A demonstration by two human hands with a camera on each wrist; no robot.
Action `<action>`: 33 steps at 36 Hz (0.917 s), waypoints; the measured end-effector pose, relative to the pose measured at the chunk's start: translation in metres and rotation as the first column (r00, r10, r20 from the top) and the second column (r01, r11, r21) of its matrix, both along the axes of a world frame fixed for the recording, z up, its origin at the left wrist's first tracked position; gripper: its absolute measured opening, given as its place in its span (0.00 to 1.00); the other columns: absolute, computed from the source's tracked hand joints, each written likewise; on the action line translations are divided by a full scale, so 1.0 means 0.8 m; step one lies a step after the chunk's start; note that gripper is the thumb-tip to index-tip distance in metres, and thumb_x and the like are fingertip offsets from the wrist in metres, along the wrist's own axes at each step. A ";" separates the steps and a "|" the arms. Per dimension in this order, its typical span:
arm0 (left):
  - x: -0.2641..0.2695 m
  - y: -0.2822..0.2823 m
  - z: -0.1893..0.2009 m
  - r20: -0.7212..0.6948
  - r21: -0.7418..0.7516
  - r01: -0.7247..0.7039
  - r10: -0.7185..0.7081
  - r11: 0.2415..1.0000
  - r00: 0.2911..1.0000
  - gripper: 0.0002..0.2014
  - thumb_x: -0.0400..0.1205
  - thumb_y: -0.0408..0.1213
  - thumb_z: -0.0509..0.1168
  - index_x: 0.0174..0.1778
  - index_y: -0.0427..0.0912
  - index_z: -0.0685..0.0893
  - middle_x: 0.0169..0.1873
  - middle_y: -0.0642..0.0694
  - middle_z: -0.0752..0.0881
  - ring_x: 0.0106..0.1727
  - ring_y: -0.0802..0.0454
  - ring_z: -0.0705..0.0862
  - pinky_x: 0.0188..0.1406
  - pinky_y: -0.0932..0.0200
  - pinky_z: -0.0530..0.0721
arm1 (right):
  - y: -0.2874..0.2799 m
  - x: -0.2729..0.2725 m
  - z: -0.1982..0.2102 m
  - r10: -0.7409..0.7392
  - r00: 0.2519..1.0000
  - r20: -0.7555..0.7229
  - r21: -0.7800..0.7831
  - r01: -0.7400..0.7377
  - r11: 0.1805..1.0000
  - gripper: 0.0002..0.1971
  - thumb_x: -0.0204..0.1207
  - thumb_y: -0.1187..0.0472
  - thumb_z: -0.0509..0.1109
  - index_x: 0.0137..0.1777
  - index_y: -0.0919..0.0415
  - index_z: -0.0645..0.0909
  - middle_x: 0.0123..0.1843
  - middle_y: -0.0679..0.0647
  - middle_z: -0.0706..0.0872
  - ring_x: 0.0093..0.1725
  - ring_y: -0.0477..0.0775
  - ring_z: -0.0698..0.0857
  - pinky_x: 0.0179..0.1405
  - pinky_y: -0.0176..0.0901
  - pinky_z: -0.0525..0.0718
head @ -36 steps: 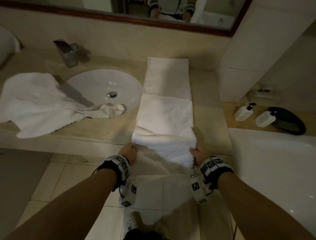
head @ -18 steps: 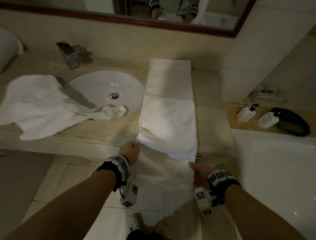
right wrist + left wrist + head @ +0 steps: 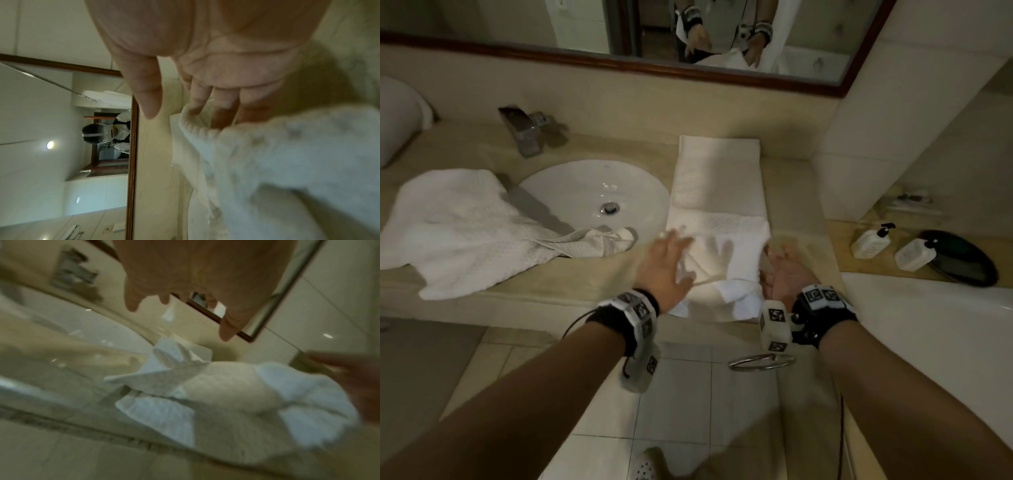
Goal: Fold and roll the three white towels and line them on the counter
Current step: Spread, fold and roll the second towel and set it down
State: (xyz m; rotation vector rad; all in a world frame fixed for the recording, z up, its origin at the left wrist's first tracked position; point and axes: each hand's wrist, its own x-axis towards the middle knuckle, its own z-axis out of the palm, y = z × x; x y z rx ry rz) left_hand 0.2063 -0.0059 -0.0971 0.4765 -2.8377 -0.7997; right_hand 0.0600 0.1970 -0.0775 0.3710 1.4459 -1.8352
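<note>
A long folded white towel (image 3: 719,192) lies on the beige counter (image 3: 798,219) to the right of the sink, running from the wall to the front edge. Its near end is bunched up on the counter top (image 3: 236,386). My left hand (image 3: 671,257) hovers over that near end with fingers spread and holds nothing. My right hand (image 3: 782,270) is at the towel's right edge, palm turned inward; its fingers (image 3: 224,105) reach straight under the towel's fold (image 3: 287,154), thumb apart. A second white towel (image 3: 458,226) lies crumpled left of the sink.
The white sink (image 3: 585,192) and chrome faucet (image 3: 524,130) sit mid-counter; a corner of the crumpled towel hangs into the basin. Two pump bottles (image 3: 869,240) and a black tray (image 3: 962,260) stand on the ledge by the bathtub (image 3: 928,325). A white rounded shape (image 3: 400,120) is at far left.
The towel end that hung over the counter's front edge now lies on the counter. Both hands have let go of its corners and moved forward, fingers now straight.
</note>
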 end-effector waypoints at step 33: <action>-0.033 0.004 -0.084 0.614 0.033 0.339 -0.287 0.940 0.736 0.27 0.86 0.51 0.43 0.83 0.61 0.46 0.84 0.52 0.39 0.85 0.40 0.45 0.79 0.34 0.54 | 0.039 0.071 -0.043 0.736 0.595 -0.324 0.760 -0.300 0.577 0.15 0.67 0.56 0.80 0.30 0.51 0.74 0.28 0.45 0.76 0.32 0.45 0.75 0.29 0.33 0.70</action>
